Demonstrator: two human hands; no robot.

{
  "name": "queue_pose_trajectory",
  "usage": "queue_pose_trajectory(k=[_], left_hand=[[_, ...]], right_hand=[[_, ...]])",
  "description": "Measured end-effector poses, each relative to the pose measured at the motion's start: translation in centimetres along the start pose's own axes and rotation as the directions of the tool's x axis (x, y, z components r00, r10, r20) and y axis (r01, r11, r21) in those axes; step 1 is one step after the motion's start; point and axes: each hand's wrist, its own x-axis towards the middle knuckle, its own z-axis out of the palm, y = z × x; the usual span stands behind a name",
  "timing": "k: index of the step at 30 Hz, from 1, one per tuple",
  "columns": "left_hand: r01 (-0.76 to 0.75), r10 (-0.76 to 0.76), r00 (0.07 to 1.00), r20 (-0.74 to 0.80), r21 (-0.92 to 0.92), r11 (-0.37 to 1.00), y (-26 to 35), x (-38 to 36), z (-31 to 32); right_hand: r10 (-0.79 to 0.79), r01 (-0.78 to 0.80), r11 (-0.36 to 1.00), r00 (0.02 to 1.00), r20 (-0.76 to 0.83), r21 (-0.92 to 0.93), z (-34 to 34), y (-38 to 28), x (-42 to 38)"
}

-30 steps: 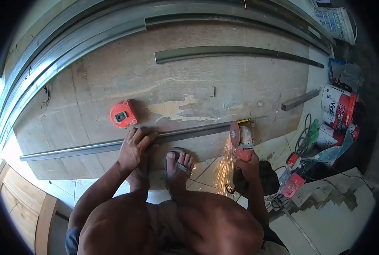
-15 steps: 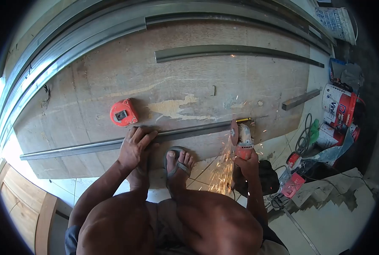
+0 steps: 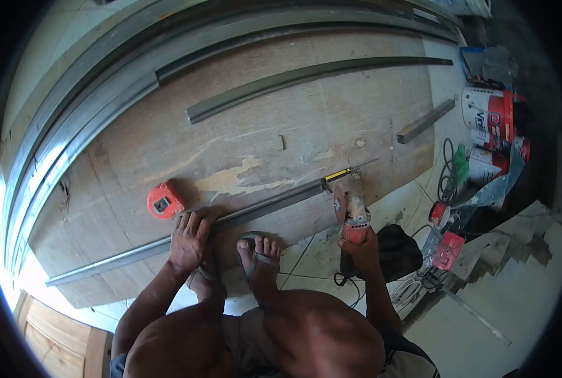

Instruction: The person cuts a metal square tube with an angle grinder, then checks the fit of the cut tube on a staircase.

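My left hand (image 3: 188,242) presses down over a long grey metal bar (image 3: 268,205), its fingers curled across it. The bar lies on a plywood sheet beside my sandalled feet. My right hand (image 3: 361,250) grips an angle grinder (image 3: 356,220) with a red body. The grinder's reddish disc (image 3: 339,203) stands upright, just right of the bar's end and apart from it. A slim yellow-and-black tool (image 3: 338,174) lies by that end. Above my left hand rests a red tape measure (image 3: 165,200).
Long metal profiles (image 3: 104,82) line the far edge of the plywood (image 3: 331,138). A shorter profile (image 3: 293,79) and a short square tube (image 3: 426,121) lie on it. Paint cans (image 3: 482,120), a black bag (image 3: 391,253) and cables (image 3: 448,183) are at right.
The sparks have stopped, and the grinder's disc has come away from the bar. The bar's right end now shows. My view has turned, while my left hand stays on the bar.
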Motion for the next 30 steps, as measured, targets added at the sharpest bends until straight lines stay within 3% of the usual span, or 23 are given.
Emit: queue_pose_trajectory(k=[2,3,5,11,14,20,30], left_hand=[[0.017,-0.019,0.999,-0.027,-0.085,0.996,0.1,0.1,-0.6],[-0.021,0.019,0.999,-0.026,-0.077,0.997,0.4,0.4,-1.1],[0.198,-0.177,0.978,0.111,-0.225,0.954,1.0,0.9,-2.5],[0.111,-0.105,0.993,0.058,-0.107,0.988,1.8,3.0,-3.3],[0.182,-0.181,0.983,0.039,-0.029,0.983,1.2,2.7,-2.4],[0.170,-0.171,0.984,0.053,0.033,0.985,0.7,2.6,-1.9],[0.173,-0.181,0.982,0.063,0.106,0.979,0.8,2.7,-1.8]], right_hand=[[-0.138,0.124,0.982,0.987,-0.086,-0.146,0.3,-1.5,-0.9],[-0.139,0.124,0.984,0.983,-0.120,-0.127,0.2,-2.1,-1.3],[-0.090,0.062,0.957,0.992,-0.087,-0.283,0.0,-3.0,-1.9],[-0.151,0.098,0.952,0.974,-0.166,-0.289,1.3,-3.2,-1.6],[-0.275,0.190,0.901,0.945,-0.176,-0.389,1.5,-2.9,-1.2],[-0.361,0.249,0.859,0.914,-0.185,-0.447,1.7,-2.6,-0.9],[-0.367,0.283,0.878,0.915,-0.165,-0.386,2.6,-3.5,-0.5]])
